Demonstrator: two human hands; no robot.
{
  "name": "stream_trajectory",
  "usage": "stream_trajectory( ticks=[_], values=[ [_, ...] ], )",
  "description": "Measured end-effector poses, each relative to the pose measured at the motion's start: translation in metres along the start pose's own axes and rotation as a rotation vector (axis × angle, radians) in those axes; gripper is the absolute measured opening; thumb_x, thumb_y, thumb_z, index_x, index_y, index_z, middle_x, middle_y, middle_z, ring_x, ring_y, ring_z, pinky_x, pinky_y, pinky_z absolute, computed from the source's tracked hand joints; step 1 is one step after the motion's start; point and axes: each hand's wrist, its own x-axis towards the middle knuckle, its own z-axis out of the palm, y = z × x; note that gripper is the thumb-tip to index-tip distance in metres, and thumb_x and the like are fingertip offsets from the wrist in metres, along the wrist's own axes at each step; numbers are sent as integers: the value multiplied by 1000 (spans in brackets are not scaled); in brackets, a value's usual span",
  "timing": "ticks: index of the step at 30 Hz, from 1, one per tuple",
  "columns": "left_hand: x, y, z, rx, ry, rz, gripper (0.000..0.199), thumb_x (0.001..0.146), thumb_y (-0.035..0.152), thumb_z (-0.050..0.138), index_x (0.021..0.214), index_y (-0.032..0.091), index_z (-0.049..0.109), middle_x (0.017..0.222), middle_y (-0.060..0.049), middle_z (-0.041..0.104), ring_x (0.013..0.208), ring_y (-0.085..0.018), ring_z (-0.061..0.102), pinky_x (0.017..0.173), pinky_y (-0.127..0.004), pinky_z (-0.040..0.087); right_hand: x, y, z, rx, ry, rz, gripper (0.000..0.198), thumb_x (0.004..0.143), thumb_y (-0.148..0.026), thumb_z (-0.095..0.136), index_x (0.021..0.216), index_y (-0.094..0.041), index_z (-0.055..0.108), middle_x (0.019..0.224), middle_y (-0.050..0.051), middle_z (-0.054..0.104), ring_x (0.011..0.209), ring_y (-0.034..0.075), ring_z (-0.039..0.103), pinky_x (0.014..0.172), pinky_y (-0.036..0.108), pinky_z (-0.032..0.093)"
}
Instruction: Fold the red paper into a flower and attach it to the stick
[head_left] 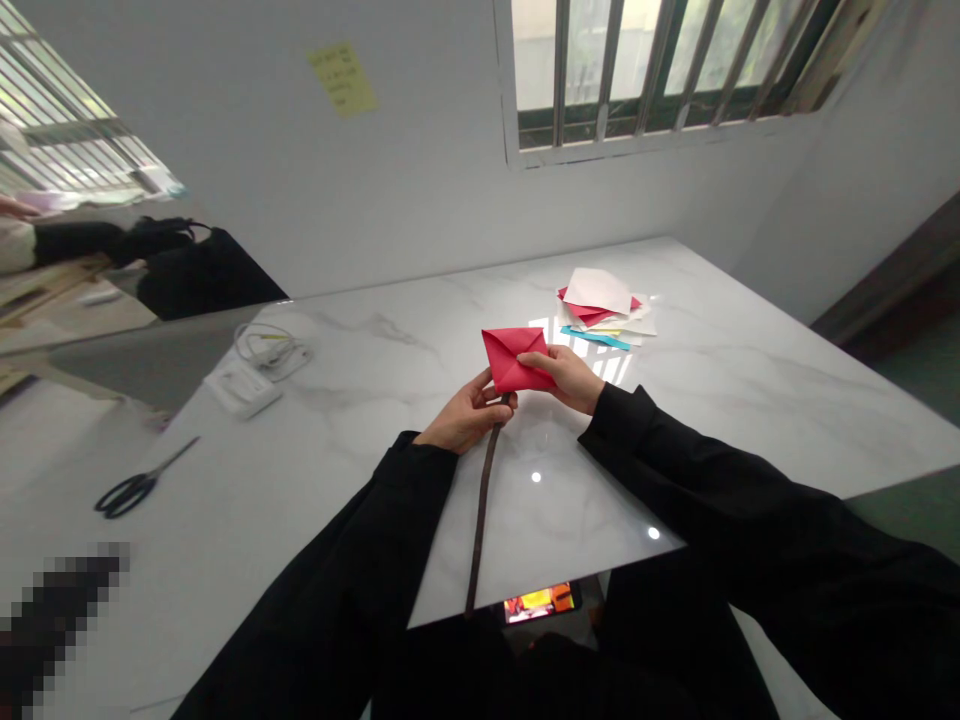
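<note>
Above the table, a red paper envelope point(517, 360) is held between both hands, its folded flaps facing up. My left hand point(471, 415) is closed at its lower left corner, fingers behind the paper. A long, thin dark brown strip point(482, 510) runs from under my left thumb down to the table's front edge; I cannot tell whether it is a cord or a stick. My right hand point(570, 378) grips the envelope's right side, thumb pressing near the middle where the flaps meet. The fingers behind the paper are hidden.
Behind my right hand lies a pile of coloured paper pieces point(600, 300) on the marble-patterned table point(750, 380). To the left are scissors point(142, 485), a white box point(241, 388) and a coiled cable point(270, 345). A lit phone point(540, 603) sits below the front edge.
</note>
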Motion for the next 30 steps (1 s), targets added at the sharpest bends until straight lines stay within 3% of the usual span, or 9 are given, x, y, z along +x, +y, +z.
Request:
stream_trajectory(
  ticks=[4,8,11,15,16,18,21,25,30],
  values=[
    [0,2,3,-6,31,13,68,70,21,94,130,21,63,88,0,68,68,-10,59,61,-23,43,-2,-1,3,-14,9,-26,42,69,-43,94,93,-15,76,89,6,78,79,17,70,75,28,57],
    [0,5,3,-23,112,12,62,67,20,95,121,19,67,87,-1,68,69,-9,58,62,-21,43,-2,-1,4,-52,39,-98,47,77,-54,87,106,-19,72,99,5,76,86,18,70,76,29,57],
    [0,8,1,-38,179,25,54,66,21,94,114,16,70,87,-2,68,68,-8,56,62,-20,42,0,-3,-1,-198,143,-248,60,84,-62,78,129,-25,64,105,5,74,86,20,69,69,30,56],
    [0,10,1,-17,249,57,42,68,22,93,104,14,73,88,-2,68,65,-6,53,60,-18,42,-1,-11,-11,-591,217,-530,68,93,-64,68,149,-28,54,116,9,70,86,21,66,67,32,52],
    [0,11,0,-14,261,65,42,67,21,93,104,14,73,89,-2,67,66,-6,53,60,-18,42,-2,-14,-13,-694,215,-574,61,95,-65,65,144,-28,61,117,9,70,88,21,66,68,33,52],
    [0,13,0,-22,291,89,42,66,20,93,103,15,74,90,-1,67,66,-5,53,60,-17,43,-2,-17,-18,-847,239,-635,50,100,-67,55,116,-24,77,111,9,71,91,23,66,72,34,50],
    [0,16,-4,-62,337,137,38,67,19,93,100,15,74,92,-1,66,65,-4,52,59,-15,44,0,-18,-23,-935,328,-676,66,105,-68,44,72,-20,74,90,7,71,82,20,66,77,35,46],
    [1,19,-11,-152,377,171,44,64,20,96,101,15,73,92,0,66,64,-3,54,58,-13,45,3,-16,-24,-975,332,-636,66,104,-67,47,63,-20,69,63,2,64,62,16,59,68,32,42],
    [3,18,-15,-222,420,168,48,62,23,100,100,16,72,91,1,65,66,-3,57,57,-12,46,-11,-20,-7,-1004,165,-653,53,104,-52,54,65,-19,69,63,1,66,60,14,57,64,29,41]
  ],
)
